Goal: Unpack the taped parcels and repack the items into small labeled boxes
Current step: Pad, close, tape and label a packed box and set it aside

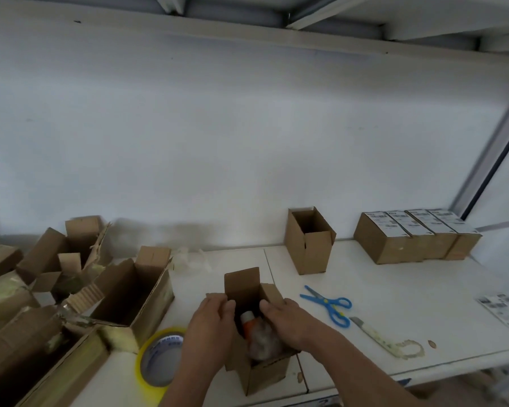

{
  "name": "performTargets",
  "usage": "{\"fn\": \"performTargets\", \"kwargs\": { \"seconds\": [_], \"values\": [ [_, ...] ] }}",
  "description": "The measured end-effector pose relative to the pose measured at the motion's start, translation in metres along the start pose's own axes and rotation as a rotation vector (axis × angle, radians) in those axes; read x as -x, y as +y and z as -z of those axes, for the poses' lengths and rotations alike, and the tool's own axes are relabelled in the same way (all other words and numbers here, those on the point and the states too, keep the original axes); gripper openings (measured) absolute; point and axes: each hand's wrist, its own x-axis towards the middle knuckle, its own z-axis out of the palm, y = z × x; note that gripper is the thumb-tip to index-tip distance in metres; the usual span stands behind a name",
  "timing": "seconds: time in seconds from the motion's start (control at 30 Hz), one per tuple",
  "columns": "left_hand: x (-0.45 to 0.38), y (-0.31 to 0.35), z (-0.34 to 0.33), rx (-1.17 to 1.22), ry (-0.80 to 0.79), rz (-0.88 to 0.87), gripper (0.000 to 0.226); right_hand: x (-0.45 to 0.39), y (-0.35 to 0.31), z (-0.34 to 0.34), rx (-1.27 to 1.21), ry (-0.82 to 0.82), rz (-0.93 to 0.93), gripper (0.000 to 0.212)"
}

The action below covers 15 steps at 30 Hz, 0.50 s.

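Left hand (210, 324), right hand (279, 317) grip small box (259, 368) flaps; wrapped bottle (254, 330) inside, between.

We see only our two hands and forearms, coming in from the bottom edge. Our left hand (210, 324) is bare: no glove, no ring, no watch or band at the wrist that we can make out. Our right hand (285, 320) is bare too, with nothing on the fingers or wrist. Both forearms are uncovered as far as the picture shows them; no sleeve or cuff comes into view on either side. The nails look short and plain, though the picture is too soft for us to tell more. The rest of our body lies out of view.
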Motion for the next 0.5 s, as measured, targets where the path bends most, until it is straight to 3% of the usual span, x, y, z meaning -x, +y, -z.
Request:
{"fn": "performTargets", "kwargs": {
  "seconds": [0.1,0.2,0.37,0.5],
  "values": [
    [-0.008,0.001,0.0,0.025,0.02,-0.019,0.025,0.011,0.009,0.008,0.06,-0.052,0.169,0.057],
    [-0.018,0.001,0.0,0.053,0.048,-0.073,0.034,0.016,0.021,0.012,-0.071,-0.084,0.209,0.081],
    [-0.031,0.005,-0.001,0.098,-0.05,-0.039,0.056,0.016,0.041,0.017,0.016,-0.236,0.331,0.097],
    [-0.029,0.013,-0.003,0.167,-0.081,-0.024,0.049,0.017,0.046,0.027,0.053,-0.256,0.352,0.105]
  ]
}}
